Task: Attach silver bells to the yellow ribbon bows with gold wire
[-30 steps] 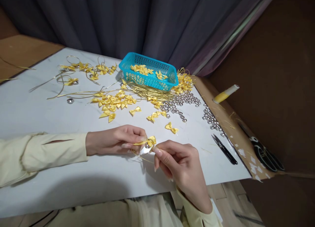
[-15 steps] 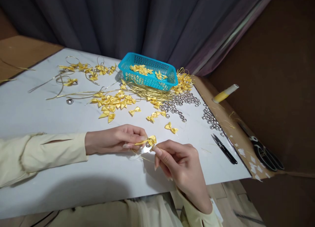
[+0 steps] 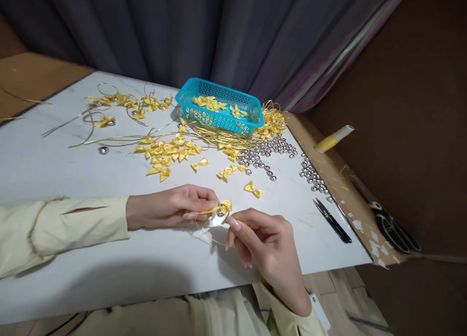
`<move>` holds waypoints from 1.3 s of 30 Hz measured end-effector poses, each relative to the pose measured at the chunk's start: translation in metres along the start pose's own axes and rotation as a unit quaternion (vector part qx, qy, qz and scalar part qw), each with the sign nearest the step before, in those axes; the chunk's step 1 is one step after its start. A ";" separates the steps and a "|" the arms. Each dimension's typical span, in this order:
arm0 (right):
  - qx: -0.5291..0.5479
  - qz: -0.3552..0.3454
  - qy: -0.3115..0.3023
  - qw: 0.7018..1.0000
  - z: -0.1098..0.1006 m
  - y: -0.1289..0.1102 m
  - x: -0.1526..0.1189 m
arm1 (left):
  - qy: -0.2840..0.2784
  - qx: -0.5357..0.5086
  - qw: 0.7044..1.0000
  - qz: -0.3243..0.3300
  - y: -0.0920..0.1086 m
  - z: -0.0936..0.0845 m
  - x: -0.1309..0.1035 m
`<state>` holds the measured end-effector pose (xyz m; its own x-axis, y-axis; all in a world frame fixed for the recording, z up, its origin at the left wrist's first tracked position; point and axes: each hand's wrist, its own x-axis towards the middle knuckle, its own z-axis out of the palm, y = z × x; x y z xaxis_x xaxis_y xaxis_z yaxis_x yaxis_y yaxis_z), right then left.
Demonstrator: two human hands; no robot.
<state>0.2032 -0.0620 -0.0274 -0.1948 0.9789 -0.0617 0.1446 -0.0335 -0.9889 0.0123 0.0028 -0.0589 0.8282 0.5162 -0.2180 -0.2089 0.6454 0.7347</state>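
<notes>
A: Head view, surface and room?
B: White tabletop [image 3: 153,273], dark curtain [image 3: 164,34] behind, brown panel [image 3: 408,107] at right.
A: Hands?
B: Left hand [image 3: 182,204] pinches yellow bow [image 3: 226,206]. Right hand [image 3: 268,241] pinches gold cord [image 3: 219,242] at bow's right. Bow sits between both hands' fingertips.

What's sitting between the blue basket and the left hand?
In the head view: gold cords nearest the basket, then yellow bows, then a bare strip of white table before the left hand.
</notes>
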 end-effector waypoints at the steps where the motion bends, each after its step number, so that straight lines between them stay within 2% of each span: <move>1: -0.003 0.001 0.000 1.000 0.000 0.001 0.000 | -0.001 -0.002 1.000 0.001 0.000 0.000 0.000; 16: -0.013 -0.009 0.004 1.000 -0.002 0.004 -0.001 | -0.004 -0.006 1.000 -0.006 0.004 0.001 -0.001; 26: -0.026 0.013 0.000 1.000 -0.003 0.000 0.000 | -0.011 0.028 1.000 -0.007 0.003 -0.001 0.001; 39: -0.059 -0.017 -0.011 0.998 -0.003 -0.001 0.001 | -0.011 0.063 0.998 -0.015 0.006 -0.001 0.001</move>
<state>0.2062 -0.0603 -0.0263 -0.2233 0.9742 -0.0318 0.2512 0.0259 -0.9676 0.0113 0.0073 -0.0550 0.8443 0.4846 -0.2287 -0.1178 0.5842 0.8030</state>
